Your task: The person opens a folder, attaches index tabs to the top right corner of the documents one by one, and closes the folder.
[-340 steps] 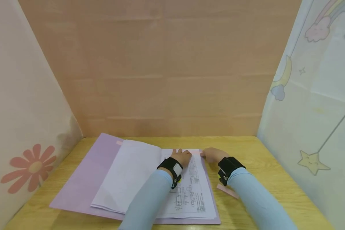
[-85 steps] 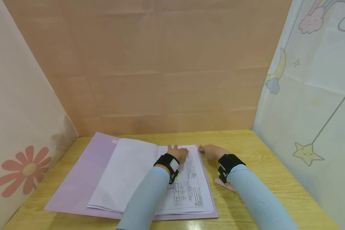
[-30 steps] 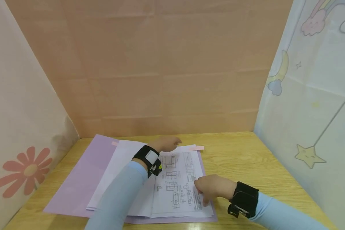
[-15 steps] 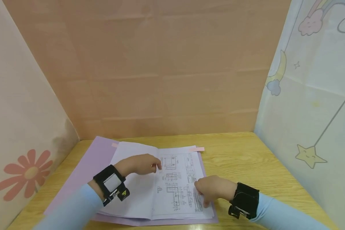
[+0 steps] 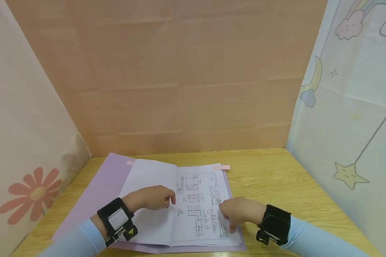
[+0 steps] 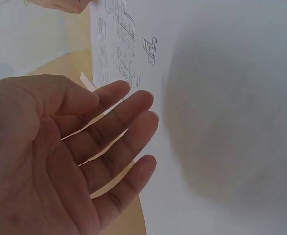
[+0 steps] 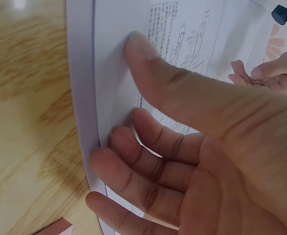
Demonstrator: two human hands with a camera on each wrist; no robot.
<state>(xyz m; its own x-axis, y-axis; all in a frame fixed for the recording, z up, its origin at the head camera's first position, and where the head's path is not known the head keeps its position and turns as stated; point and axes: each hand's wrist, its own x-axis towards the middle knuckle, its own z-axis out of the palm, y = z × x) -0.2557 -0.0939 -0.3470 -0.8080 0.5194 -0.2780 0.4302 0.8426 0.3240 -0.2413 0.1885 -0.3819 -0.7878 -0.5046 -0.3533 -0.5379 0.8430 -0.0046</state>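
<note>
A lilac folder [image 5: 93, 200] lies opened on the wooden table, holding white sheets. Its right-hand page [image 5: 209, 228] carries printed technical drawings; the left page [image 5: 154, 167] is blank white. My left hand [image 5: 152, 197] hovers over the left page near the centre fold, fingers loosely bent, palm bare in the left wrist view. My right hand [image 5: 239, 210] rests at the page's right edge. In the right wrist view its thumb [image 7: 145, 51] lies on the margin and the loosely bent fingers sit by the edge. A pink sticky tab [image 5: 225, 167] juts from the page's upper right.
Another pink tab [image 5: 130, 162] is on the folder's left cover. The wooden table [image 5: 263, 178] extends right of the folder. A brown panel [image 5: 193, 89] closes off the back, with patterned white walls [image 5: 350, 135] on both sides.
Both hands have left the page's top right corner, where the pink tab now sticks out. My left hand has swung left and nearer; my right hand has come down along the right edge.
</note>
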